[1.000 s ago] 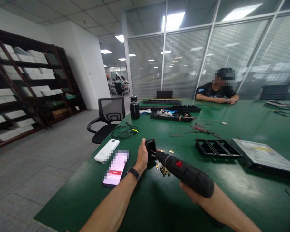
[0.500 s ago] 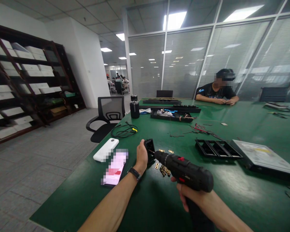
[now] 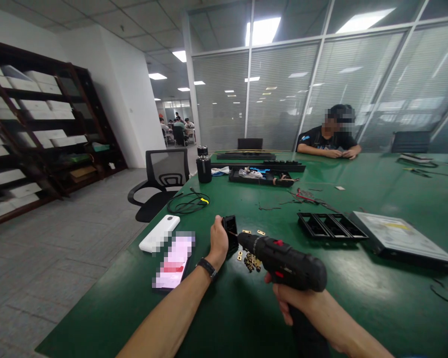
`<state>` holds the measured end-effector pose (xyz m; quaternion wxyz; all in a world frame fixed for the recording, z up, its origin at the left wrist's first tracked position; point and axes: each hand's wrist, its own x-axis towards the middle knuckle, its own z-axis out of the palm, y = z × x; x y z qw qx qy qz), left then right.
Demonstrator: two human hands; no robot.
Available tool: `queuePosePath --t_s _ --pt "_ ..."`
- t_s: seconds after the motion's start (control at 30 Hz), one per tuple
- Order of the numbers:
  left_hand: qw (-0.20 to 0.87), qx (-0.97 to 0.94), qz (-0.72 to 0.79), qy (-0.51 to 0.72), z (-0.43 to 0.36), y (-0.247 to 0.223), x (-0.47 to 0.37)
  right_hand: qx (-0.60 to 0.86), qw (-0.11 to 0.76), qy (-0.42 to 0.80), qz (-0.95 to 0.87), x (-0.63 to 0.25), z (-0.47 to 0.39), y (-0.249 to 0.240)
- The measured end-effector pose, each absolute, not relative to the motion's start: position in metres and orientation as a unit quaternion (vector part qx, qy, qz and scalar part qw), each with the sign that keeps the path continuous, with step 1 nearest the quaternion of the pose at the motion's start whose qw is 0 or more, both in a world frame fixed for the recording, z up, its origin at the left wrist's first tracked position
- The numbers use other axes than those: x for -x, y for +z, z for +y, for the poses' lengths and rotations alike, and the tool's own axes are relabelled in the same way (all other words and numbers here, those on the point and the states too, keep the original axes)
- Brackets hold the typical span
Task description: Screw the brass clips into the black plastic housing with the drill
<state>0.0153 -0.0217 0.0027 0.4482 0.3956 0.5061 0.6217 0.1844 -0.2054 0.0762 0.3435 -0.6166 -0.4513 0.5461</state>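
My left hand (image 3: pixel 218 243) grips a black frame-like part (image 3: pixel 230 237), tilted up on its side above the green table (image 3: pixel 224 318). Wrapped round the handle of a black cordless drill (image 3: pixel 287 263) is my right hand (image 3: pixel 293 301). The drill points left, its bit reaching into the black part; the exact spot where the tip meets it is too small to make out. Just below the drill's chuck lies a small heap of brass-and-black screws or fittings (image 3: pixel 252 262). Several small brass plates (image 3: pixel 261 232) are scattered around it.
Left of my arm lie a phone (image 3: pixel 175 261) and a white power bank (image 3: pixel 159 233). Farther back are a coiled cable (image 3: pixel 188 203), a black bottle (image 3: pixel 204 169) and a black tray (image 3: pixel 261 177). At right sit a three-slot black frame (image 3: pixel 332 227) and a flat panel (image 3: pixel 406 241). A person (image 3: pixel 329 134) sits opposite.
The view has turned slightly to the right, so the surroundings sit a little farther left. Both hands keep their hold, with the drill bit still at the black part.
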Motion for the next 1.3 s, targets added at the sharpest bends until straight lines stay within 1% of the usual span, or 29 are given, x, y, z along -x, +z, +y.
queuePosePath --t_s 0.07,0.1,0.17,0.23,0.43,0.53,0.63,0.77,1.03,1.3 --pt "0.444 -0.387 0.514 0.623 -0.022 0.005 -0.018 0.639 0.318 0.546 -0.438 -0.185 -0.203 0.073" --pt "0.447 -0.377 0.511 0.630 -0.022 0.006 -0.019 0.629 0.319 0.552 -0.445 -0.186 -0.203 0.073" --pt "0.449 -0.366 0.510 0.635 -0.021 0.007 -0.021 0.567 0.357 0.561 -0.486 -0.192 -0.207 0.075" --pt "0.458 -0.349 0.513 0.636 -0.020 0.008 -0.023 0.534 0.359 0.562 -0.519 -0.198 -0.212 0.077" --pt "0.501 -0.304 0.474 0.658 -0.016 0.008 -0.024 0.537 0.355 0.572 -0.509 -0.200 -0.214 0.087" --pt "0.489 -0.316 0.469 0.665 -0.013 0.006 -0.022 0.522 0.368 0.565 -0.522 -0.196 -0.212 0.090" --pt "0.452 -0.338 0.477 0.674 -0.007 0.000 -0.021 0.506 0.375 0.549 -0.550 -0.196 -0.211 0.090" --pt "0.423 -0.350 0.501 0.669 -0.001 -0.005 -0.019 0.504 0.397 0.559 -0.526 -0.197 -0.211 0.088" --pt "0.403 -0.339 0.515 0.677 0.002 -0.004 -0.016 0.475 0.414 0.544 -0.554 -0.198 -0.210 0.083" --pt "0.401 -0.344 0.518 0.673 0.003 -0.004 -0.017 0.485 0.399 0.543 -0.557 -0.199 -0.208 0.082"
